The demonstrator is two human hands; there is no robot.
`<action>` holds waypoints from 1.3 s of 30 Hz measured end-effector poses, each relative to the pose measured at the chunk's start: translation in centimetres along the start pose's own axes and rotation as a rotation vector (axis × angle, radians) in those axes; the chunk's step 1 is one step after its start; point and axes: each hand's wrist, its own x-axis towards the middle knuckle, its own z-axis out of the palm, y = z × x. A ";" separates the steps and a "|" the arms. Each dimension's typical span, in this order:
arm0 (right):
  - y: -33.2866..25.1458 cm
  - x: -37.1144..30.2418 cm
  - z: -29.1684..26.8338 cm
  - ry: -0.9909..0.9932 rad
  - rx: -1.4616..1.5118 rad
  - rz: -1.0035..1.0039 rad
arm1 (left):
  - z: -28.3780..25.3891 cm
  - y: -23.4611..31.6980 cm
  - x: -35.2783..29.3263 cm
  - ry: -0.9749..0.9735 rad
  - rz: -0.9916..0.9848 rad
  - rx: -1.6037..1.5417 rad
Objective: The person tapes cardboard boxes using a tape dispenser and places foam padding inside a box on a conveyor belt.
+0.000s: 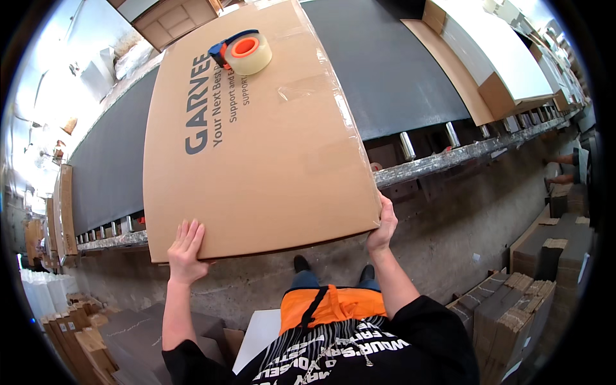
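Observation:
A large, flat brown cardboard box point(276, 173) lies across the conveyor, its near end sticking out over the edge toward me. My left hand point(186, 253) grips the near edge by the left corner, fingers stretched over the top and the thumb at the rim. At the near right corner, my right hand point(383, 224) holds the box by its side, the fingertips partly hidden. Clear tape runs along the right edge of the box. On its far part rests a tape dispenser point(242, 52) with a blue-and-red frame and a roll of clear tape on an orange core.
Under the box runs a dark conveyor belt point(385, 77) with metal rollers along its near rail point(449, 157). An open carton with a white panel point(494, 54) sits on the belt to the right. Flattened cardboard stacks point(513, 308) stand behind me on both sides.

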 end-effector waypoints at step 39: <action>-1.2 28.4 23.8 -0.584 -0.364 -0.076 | 6.4 11.7 9.0 -0.099 0.325 0.080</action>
